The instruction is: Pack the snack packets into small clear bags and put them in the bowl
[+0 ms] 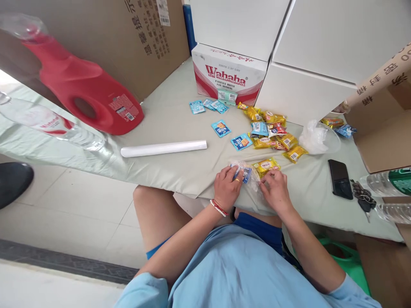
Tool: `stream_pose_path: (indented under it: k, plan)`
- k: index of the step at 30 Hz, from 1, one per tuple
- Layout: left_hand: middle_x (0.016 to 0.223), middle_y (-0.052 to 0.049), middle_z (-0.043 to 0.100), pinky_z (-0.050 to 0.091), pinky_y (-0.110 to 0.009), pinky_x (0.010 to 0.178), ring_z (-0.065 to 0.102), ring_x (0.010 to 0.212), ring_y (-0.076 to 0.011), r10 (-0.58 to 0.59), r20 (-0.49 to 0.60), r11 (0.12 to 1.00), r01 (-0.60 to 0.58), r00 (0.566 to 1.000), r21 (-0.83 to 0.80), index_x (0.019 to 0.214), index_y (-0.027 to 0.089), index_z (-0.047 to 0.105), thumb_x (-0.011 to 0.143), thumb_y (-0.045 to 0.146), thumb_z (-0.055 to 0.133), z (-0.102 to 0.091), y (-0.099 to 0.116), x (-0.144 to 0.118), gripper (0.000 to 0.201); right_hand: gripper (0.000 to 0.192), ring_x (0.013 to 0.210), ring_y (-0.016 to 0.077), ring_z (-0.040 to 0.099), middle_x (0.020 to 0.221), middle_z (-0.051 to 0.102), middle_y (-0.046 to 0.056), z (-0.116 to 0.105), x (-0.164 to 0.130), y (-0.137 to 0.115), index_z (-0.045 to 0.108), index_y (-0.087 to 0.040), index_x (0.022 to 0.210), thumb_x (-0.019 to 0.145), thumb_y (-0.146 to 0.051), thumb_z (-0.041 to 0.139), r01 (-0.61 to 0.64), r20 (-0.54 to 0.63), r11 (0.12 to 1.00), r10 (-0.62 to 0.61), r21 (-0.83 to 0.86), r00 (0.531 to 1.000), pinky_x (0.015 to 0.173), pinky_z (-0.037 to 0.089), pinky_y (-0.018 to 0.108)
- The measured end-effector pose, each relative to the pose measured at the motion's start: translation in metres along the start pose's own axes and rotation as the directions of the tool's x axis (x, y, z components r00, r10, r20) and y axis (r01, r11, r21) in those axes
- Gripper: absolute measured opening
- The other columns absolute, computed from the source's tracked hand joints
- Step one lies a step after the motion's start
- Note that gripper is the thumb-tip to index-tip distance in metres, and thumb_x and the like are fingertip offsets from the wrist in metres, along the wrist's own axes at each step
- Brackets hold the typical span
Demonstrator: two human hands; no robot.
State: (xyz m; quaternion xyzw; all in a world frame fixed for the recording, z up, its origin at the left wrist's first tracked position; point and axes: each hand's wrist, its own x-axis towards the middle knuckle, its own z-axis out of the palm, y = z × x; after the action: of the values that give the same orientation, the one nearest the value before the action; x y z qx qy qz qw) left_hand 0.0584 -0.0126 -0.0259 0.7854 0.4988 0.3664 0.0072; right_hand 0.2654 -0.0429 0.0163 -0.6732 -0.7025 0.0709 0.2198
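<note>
There are two bare hands (228,187), two flat blue packets with orange pictures (241,142), three flat pale-blue packets (197,107), three clear plastic bottles (78,133), one red plastic jug (99,87) and one black phone (340,179).

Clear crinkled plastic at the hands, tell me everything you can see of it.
The clear plastic looks thin, filmy and loosely bunched, lying near the front edge of the pale green table. The left hand rests over its left part, where a blue packet shows; whether that lies inside is unclear. The right hand seems to touch its right side.
</note>
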Motion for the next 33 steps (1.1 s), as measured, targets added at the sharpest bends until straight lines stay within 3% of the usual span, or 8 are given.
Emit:
stream_pose_path:
  k: [2,6,12,16,19,22,26,33]
  plan:
    - [0.126,-0.011,0.073,0.049,-0.042,0.087,0.060,0.116,-0.0283,0.005,-0.005,1.000,-0.005,1.000,0.006,0.120,0.028,0.073,0.100,0.028,0.063,0.002,0.000,-0.002,0.023,0.013,0.103,0.0280,0.064,0.105,0.065,0.010,-0.016,0.005,-0.003,0.064,-0.024,0.085,0.093,-0.032,0.059,-0.045,0.029,0.990,0.042,0.135,0.999,0.088,0.053,0.041]
    - [0.125,-0.011,0.073,0.050,-0.043,0.087,0.061,0.114,-0.0285,0.023,-0.029,1.000,-0.023,0.999,0.021,0.118,0.027,0.073,0.099,0.023,0.062,0.003,0.002,-0.003,0.022,0.016,0.065,0.0184,0.065,0.075,0.065,-0.001,-0.039,0.029,-0.025,0.057,-0.026,0.088,0.099,-0.036,0.053,-0.152,0.174,0.928,0.097,0.340,0.980,0.067,0.051,0.031]
    - [0.124,-0.015,0.074,0.054,-0.047,0.091,0.063,0.112,-0.0291,0.009,-0.020,0.998,-0.010,1.000,-0.058,0.112,0.020,0.075,0.098,0.019,0.060,0.001,0.005,0.005,0.020,0.015,0.091,0.0235,0.067,0.095,0.072,0.006,-0.005,0.062,-0.066,0.066,-0.023,0.094,0.092,-0.016,0.053,0.132,0.117,0.947,-0.172,0.294,0.978,0.083,0.049,0.035]
    - [0.126,-0.012,0.073,0.052,-0.047,0.106,0.064,0.119,-0.0265,-0.087,0.048,0.918,0.099,0.995,-0.384,0.111,0.021,0.076,0.095,0.018,0.060,-0.009,-0.006,0.013,0.023,0.015,0.094,0.0238,0.064,0.099,0.067,0.009,0.022,0.063,-0.062,0.064,-0.021,0.097,0.096,-0.019,0.049,0.157,0.058,0.916,-0.191,0.369,0.980,0.085,0.049,0.036]
    - [0.120,-0.008,0.075,0.056,-0.039,0.099,0.069,0.112,-0.0215,-0.354,0.096,0.762,0.346,0.930,-0.547,0.123,0.024,0.072,0.100,0.024,0.052,-0.016,-0.018,0.020,0.030,0.010,0.081,0.0200,0.060,0.098,0.062,0.006,0.028,0.059,-0.054,0.062,-0.022,0.095,0.095,-0.021,0.052,0.160,0.033,0.873,-0.196,0.461,0.980,0.077,0.049,0.034]
    - [0.122,-0.012,0.072,0.053,-0.045,0.102,0.065,0.117,-0.0278,-0.519,0.141,0.763,0.531,0.843,-0.369,0.120,0.021,0.074,0.097,0.037,0.061,-0.016,-0.026,0.029,0.030,0.006,0.076,0.0180,0.056,0.095,0.059,0.004,0.027,0.059,-0.050,0.062,-0.023,0.093,0.094,-0.022,0.056,0.157,0.031,0.842,-0.202,0.516,0.979,0.074,0.047,0.032]
    - [0.128,-0.014,0.069,0.047,-0.054,0.107,0.057,0.125,-0.0347,-0.509,0.270,0.816,0.558,0.817,-0.152,0.102,0.022,0.078,0.094,0.038,0.065,-0.009,-0.023,0.038,0.023,0.006,0.074,0.0175,0.054,0.091,0.059,0.003,0.025,0.060,-0.048,0.063,-0.023,0.091,0.091,-0.021,0.058,0.127,0.032,0.814,-0.175,0.567,0.984,0.072,0.045,0.032]
    - [0.106,-0.006,0.070,0.053,-0.039,0.094,0.066,0.102,-0.0227,-0.438,0.263,0.749,0.511,0.860,-0.423,0.111,0.022,0.063,0.089,0.034,0.073,-0.015,-0.005,0.032,0.028,0.009,0.083,0.0198,0.060,0.093,0.064,0.003,0.018,0.046,-0.038,0.069,-0.024,0.089,0.089,-0.033,0.065,0.006,0.047,0.718,-0.054,0.696,0.997,0.076,0.049,0.034]
